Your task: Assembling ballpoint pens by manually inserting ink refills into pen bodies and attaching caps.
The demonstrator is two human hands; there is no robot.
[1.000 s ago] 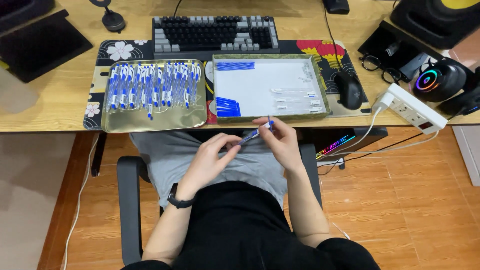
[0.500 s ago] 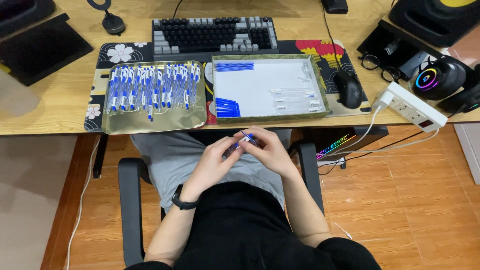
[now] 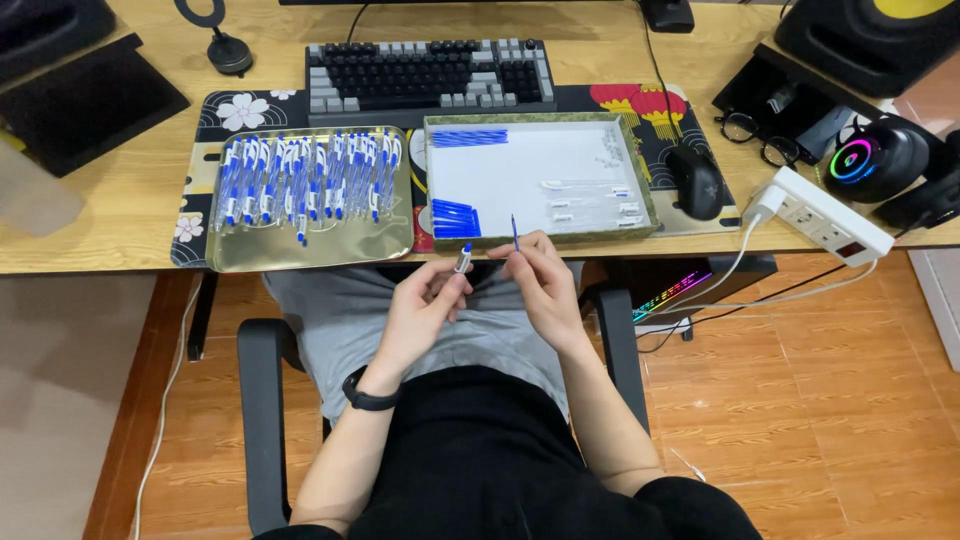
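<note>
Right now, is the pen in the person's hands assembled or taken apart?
Taken apart: left hand holds the pen barrel, right hand holds the thin blue refill, separate.

The pen barrel (image 3: 462,259) pinched in the left hand (image 3: 420,310) looks like clear, glossy plastic with a blue tip; the thin blue refill (image 3: 515,233) in the right hand (image 3: 545,285) is probably plastic too, though it is too small to be sure. At ten o'clock from the hands, a tray (image 3: 300,255) shines like brushed gold metal. The desk (image 3: 120,215) is pale matt wood, the floor (image 3: 850,400) glossy orange wood planks.
</note>
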